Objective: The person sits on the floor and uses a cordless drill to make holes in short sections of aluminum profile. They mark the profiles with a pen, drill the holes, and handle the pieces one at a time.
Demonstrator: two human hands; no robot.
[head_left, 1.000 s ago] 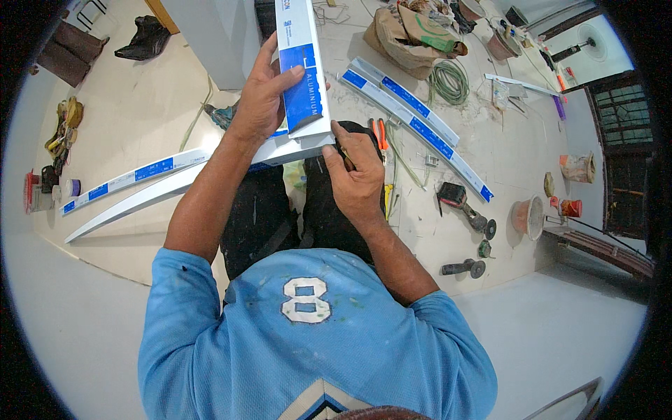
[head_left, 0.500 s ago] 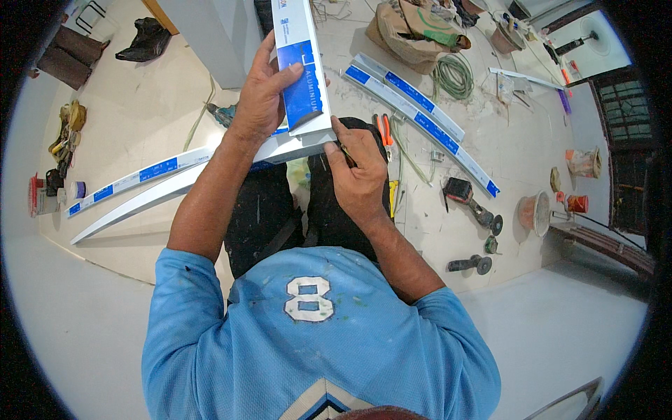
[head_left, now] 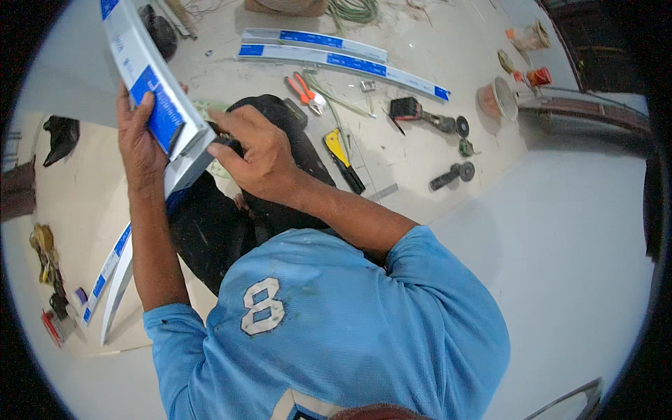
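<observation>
My left hand (head_left: 143, 143) grips a long white profile (head_left: 129, 52) with blue-printed protective film, which leans up toward the upper left. Its lower end meets another white profile (head_left: 115, 294) that runs down to the floor at lower left. My right hand (head_left: 255, 154) is closed at that junction, thumb tip at the corner and fingers curled round something dark that I cannot make out. Both are over my black-trousered legs (head_left: 273, 213). Orange-handled pliers (head_left: 303, 91) and a yellow-and-black hand tool (head_left: 343, 159) lie on the floor to the right of my knee.
Two film-wrapped profiles (head_left: 343, 59), a green hose coil (head_left: 350, 10), cordless grinders (head_left: 441, 120), a bucket (head_left: 495, 99) and cans (head_left: 539, 77) are on the floor (head_left: 437, 63). A black bag (head_left: 61, 138) and assorted tools (head_left: 45, 255) lie along the left.
The view has swung round, so my hands and the held profile appear farther left and more tilted. More of the floor tools beside my right knee shows.
</observation>
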